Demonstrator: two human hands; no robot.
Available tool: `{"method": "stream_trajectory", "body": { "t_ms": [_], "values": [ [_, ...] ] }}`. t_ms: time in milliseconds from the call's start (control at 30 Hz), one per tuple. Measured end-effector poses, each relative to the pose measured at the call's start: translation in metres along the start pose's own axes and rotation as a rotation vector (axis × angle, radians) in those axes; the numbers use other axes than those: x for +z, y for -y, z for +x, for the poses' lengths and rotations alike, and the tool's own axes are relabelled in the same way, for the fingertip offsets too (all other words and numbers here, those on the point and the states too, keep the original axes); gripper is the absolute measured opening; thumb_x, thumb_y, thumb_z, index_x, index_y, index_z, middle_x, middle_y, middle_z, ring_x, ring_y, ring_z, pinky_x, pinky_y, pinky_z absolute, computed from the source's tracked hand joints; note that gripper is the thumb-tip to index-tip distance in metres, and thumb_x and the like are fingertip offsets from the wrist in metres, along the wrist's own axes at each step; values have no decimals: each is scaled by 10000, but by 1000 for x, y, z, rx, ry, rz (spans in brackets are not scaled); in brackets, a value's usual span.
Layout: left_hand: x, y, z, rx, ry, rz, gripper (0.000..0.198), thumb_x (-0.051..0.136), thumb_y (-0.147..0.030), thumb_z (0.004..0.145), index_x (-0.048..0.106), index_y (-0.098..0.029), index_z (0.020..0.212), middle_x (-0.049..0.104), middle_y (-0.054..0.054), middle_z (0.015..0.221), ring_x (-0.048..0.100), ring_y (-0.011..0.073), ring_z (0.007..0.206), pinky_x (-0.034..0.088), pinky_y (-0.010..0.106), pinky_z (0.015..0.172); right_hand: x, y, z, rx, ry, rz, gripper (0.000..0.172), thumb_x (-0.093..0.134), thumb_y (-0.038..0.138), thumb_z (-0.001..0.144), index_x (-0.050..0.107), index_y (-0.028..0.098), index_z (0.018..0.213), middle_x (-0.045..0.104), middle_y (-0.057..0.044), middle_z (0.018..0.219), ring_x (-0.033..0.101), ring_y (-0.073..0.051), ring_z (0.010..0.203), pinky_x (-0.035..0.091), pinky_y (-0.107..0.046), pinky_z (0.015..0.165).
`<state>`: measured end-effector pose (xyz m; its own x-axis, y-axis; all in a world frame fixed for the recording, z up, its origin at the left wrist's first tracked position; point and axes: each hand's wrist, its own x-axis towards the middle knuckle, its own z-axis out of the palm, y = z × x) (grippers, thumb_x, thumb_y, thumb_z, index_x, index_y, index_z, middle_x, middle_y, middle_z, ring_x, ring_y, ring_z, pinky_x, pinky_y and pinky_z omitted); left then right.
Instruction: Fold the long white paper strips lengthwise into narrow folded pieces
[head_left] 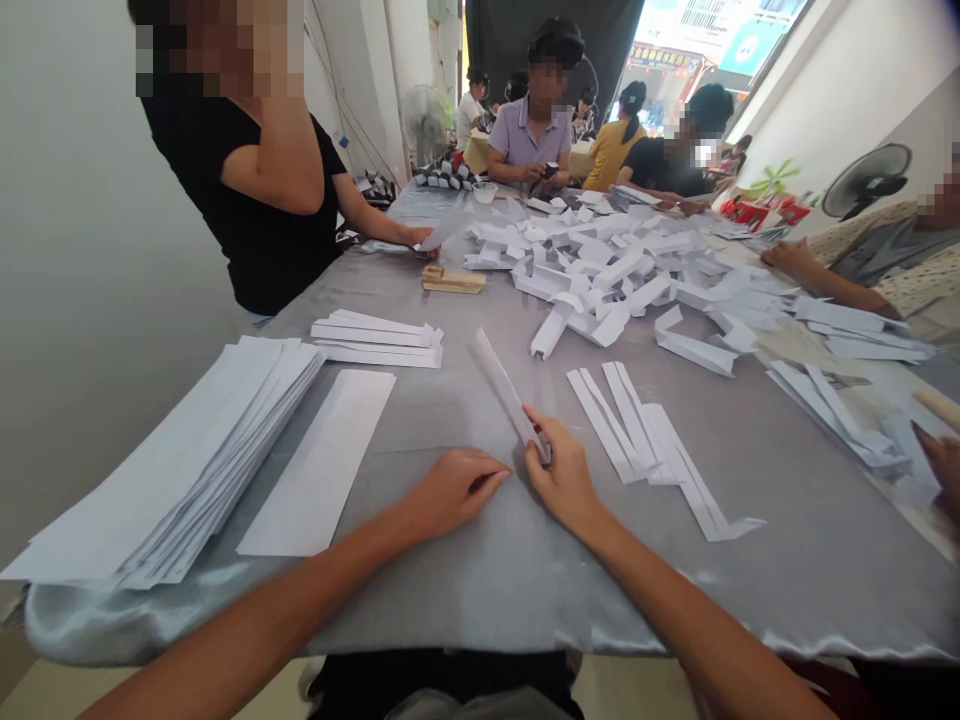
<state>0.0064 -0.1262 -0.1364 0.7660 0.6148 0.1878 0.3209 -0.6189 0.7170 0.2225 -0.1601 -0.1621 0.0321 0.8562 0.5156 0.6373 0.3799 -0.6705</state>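
Folded paper strip (pixel 506 390) is pinched at its lower end by the right hand (pixel 562 475), angled up off the table, with the left hand (pixel 456 493) left loosely curled and empty just beside it on the grey tablecloth (pixel 780 570)

**Folded white paper strip (pixel 504 392) pinched in the right hand (pixel 562 478)**
The long, narrow strip, creased lengthwise, slants from the hand toward the upper left of the frame, its lower end held between the fingers (the upper end touches nothing). The left hand (pixel 457 492) lies just beside it, loosely curled, empty and apart from the paper.
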Motion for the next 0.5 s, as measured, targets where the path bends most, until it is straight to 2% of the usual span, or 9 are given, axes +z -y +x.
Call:
{"method": "stream_trajectory", "body": {
  "t_ms": [100,233,400,500],
  "values": [
    [2,2,0,10,-19,-2,350,507,-281,1098,690,-181,816,695,26,780,608,164,706,453,305,735,0,7,0,-40,42,57,456,605,184,960,678,217,1409,770,-102,1173,714,-260,1035,611,-433,912],
    [4,4,-1,11,-53,-31,294,517,-223,1067,671,-186,819,706,17,786,612,158,707,441,293,714,-1,17,-2,-72,154,148,253,684,252,971,776,243,1207,738,-110,1228,699,-264,1164,582,-449,1016],
    [7,4,-3,12,-62,-43,254,521,-175,1027,663,-193,818,710,16,787,620,161,724,432,294,713,-1,18,-3,-89,197,156,190,684,250,971,790,251,1128,737,-115,1264,696,-270,1196,575,-477,1038],
    [10,5,-3,-17,-106,-12,228,541,-149,993,641,-195,794,651,3,736,578,158,698,398,297,692,-2,16,-2,-73,237,167,145,688,236,959,773,242,1076,739,-123,1352,678,-291,1303,554,-512,1104]
  ]
}}
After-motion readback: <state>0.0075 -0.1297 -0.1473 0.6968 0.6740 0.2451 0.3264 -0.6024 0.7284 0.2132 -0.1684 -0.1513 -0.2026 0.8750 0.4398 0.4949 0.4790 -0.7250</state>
